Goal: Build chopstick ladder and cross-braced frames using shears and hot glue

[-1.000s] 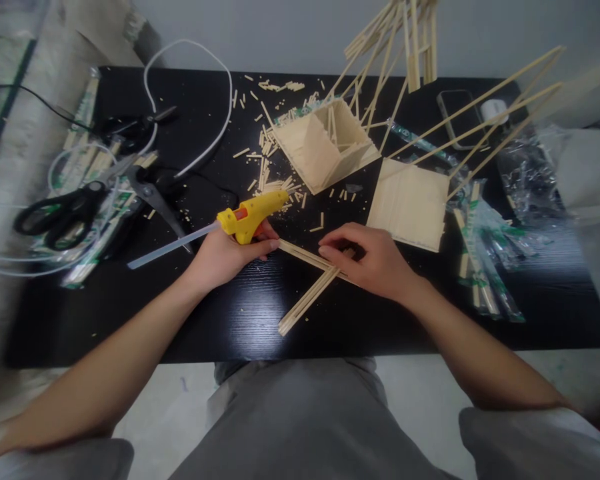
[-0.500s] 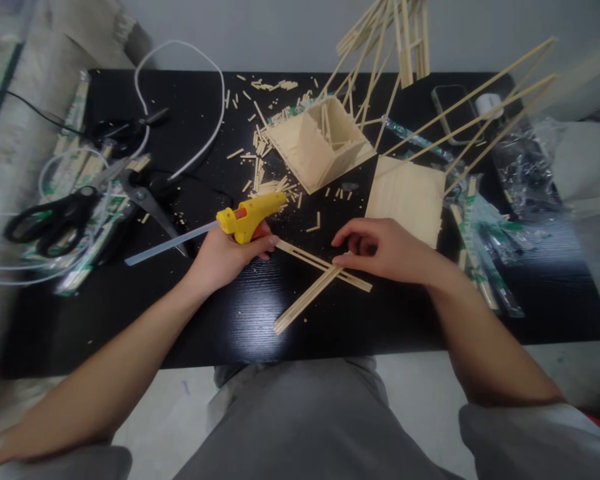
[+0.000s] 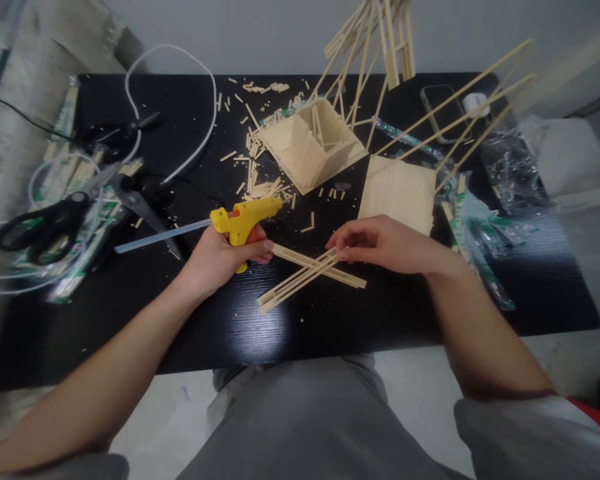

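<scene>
My left hand (image 3: 225, 257) is closed around a yellow glue gun (image 3: 245, 220), which has a long translucent glue stick (image 3: 163, 236) out of its back. Between thumb and fingertips the same hand pinches the end of a narrow wooden stick piece (image 3: 353, 279) with a slot along it. My right hand (image 3: 380, 245) pinches the upper end of a second piece of joined wooden sticks (image 3: 280, 295). This one lies slantwise across the first, forming an X just above the black table. The lower ends of both pieces point free.
Behind the hands stands a wooden stick box model (image 3: 320, 150), with a flat wooden panel (image 3: 397, 190) bearing long sticks beside it. Cut stick bits litter the table (image 3: 195, 333). Black scissors (image 3: 45, 223), a white cable (image 3: 215, 100), wrapped sticks and a phone (image 3: 437, 113) lie around.
My right hand has turned the second stick piece flatter, its lower end swinging up and left, with separate sticks now showing. The whole view has shifted slightly.
</scene>
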Available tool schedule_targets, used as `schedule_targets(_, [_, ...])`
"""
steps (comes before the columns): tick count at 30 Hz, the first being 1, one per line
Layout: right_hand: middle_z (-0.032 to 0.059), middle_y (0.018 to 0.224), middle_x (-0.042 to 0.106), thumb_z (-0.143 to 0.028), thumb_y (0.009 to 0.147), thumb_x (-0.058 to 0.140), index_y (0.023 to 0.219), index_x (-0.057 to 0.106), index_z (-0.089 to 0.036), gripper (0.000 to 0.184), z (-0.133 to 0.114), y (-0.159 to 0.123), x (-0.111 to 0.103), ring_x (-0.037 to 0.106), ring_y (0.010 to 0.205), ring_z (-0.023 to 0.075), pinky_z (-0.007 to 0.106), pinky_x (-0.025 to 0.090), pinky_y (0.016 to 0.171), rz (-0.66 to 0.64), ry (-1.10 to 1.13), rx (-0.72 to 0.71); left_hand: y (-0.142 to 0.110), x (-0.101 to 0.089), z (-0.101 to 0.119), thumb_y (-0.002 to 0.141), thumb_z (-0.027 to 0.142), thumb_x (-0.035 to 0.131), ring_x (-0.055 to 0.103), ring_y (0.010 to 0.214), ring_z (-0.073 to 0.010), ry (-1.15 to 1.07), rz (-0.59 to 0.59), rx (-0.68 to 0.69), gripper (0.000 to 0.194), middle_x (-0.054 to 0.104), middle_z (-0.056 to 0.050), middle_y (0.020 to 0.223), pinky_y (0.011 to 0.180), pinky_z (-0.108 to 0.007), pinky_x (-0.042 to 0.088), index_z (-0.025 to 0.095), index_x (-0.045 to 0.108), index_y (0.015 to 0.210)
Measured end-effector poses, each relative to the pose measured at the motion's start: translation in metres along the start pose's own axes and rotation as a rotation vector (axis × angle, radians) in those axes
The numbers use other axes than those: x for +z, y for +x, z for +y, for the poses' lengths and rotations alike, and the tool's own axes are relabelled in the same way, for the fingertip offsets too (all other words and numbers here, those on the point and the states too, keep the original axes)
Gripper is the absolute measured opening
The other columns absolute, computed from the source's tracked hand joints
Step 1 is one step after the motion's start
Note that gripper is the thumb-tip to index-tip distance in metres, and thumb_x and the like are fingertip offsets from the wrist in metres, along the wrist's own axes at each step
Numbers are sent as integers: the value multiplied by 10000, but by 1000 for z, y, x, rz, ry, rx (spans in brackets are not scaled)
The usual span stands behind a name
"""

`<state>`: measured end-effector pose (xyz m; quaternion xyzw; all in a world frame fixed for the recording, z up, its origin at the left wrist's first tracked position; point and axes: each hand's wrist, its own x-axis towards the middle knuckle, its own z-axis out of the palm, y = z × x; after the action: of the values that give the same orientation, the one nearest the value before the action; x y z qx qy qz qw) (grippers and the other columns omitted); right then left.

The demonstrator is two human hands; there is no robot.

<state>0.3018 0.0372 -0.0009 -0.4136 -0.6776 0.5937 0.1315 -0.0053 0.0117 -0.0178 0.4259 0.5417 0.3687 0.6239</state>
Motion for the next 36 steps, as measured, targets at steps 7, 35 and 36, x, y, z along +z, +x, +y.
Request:
schedule_targets(7, [32, 908, 786, -454, 894, 862, 965, 721, -186, 311, -4, 3, 8, 763, 842, 171, 308, 639, 797, -17, 204, 27, -5, -10, 7, 678, 233, 981, 731, 650, -144, 33, -50, 45, 304, 751, -2, 773, 654, -239, 631, 183, 729, 841])
schedule_targets(35, [48, 1002, 847, -345, 724, 990, 987, 677, -204, 432, 4, 5, 36, 819, 924, 215, 377, 645, 894, -55, 501, 131, -10, -22, 10, 707, 299, 968, 742, 703, -197, 135, -101, 151, 298, 769, -21, 792, 692, -315, 629, 208, 728, 858])
schedule_targets(36, [54, 1019, 848, -333, 735, 987, 1006, 668, -205, 437, 3, 5, 37, 820, 946, 214, 381, 647, 922, -24, 516, 119, -11, -22, 11, 707, 306, 969, 741, 713, -200, 148, -97, 156, 297, 769, -24, 794, 692, -315, 626, 206, 726, 847])
